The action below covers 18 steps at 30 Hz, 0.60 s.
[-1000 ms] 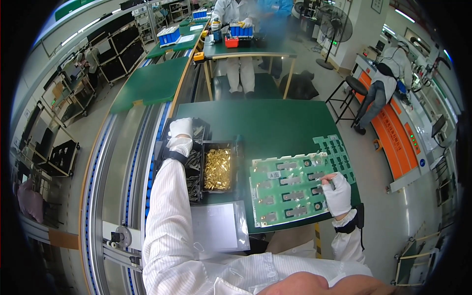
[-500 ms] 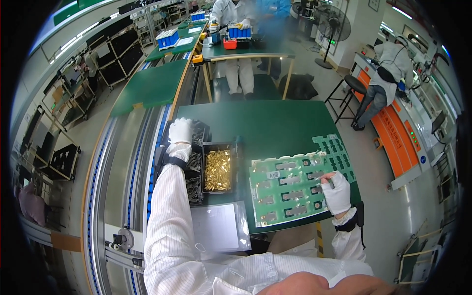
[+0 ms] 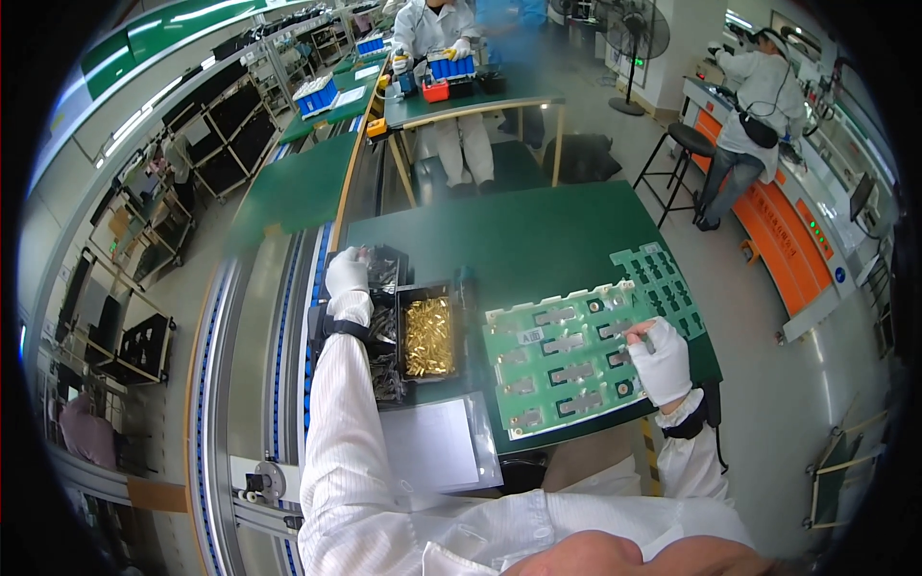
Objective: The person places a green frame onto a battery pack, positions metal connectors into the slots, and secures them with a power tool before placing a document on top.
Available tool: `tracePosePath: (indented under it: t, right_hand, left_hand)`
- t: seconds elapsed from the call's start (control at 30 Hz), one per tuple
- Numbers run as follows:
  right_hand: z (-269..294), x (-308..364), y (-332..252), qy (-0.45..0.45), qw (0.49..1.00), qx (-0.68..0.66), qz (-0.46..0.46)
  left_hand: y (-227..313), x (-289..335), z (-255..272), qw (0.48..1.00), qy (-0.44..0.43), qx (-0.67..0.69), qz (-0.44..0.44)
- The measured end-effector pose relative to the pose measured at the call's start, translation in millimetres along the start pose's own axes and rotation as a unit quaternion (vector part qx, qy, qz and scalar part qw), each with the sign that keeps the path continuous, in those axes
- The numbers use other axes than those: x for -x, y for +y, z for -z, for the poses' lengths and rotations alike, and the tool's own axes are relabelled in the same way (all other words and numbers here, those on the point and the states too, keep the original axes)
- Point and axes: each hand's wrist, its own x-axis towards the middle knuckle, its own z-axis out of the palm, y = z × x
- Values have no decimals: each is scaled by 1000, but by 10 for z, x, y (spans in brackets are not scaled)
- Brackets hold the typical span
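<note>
My left hand (image 3: 348, 276), in a white glove with bare fingertips, is over the left edge of a black parts bin (image 3: 401, 261) holding small grey metal pieces. Its fingers are curled together; what they hold, if anything, is too small to make out. Beside that bin is a black box of small brass-coloured parts (image 3: 428, 336). On the right, my right hand (image 3: 661, 360), gloved the same way, is closed with thumb and finger pinched over the right part of a light green board (image 3: 550, 363). Grey metal strips (image 3: 573, 372) lie in the board's slots. Anything inside the pinch is hidden.
A darker green cut-out panel (image 3: 663, 288) lies beyond the board on the green table (image 3: 499, 226). Papers in a clear sleeve (image 3: 429, 446) lie at the near edge. Conveyor rails (image 3: 252, 355) run along the left. Co-workers stand at the far table and the orange bench (image 3: 768, 259).
My left hand has drawn back and turned, uncovering more of the far bin. My right hand stays by the board's right part. The whole view has tilted slightly.
</note>
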Motion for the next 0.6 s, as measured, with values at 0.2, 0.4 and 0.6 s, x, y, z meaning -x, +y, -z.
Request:
tracePosePath:
  t: [0.2, 0.4, 0.6]
  right_hand:
    - [34, 12, 13, 7, 1000, 16, -13]
    - [52, 58, 30, 28, 1000, 6, -2]
    - [65, 72, 119, 12, 999, -29, 20]
  left_hand:
    - [133, 130, 156, 966, 131, 213, 62]
    - [439, 357, 526, 897, 99, 416, 113]
    - [685, 910, 1048, 728, 5, 659, 189]
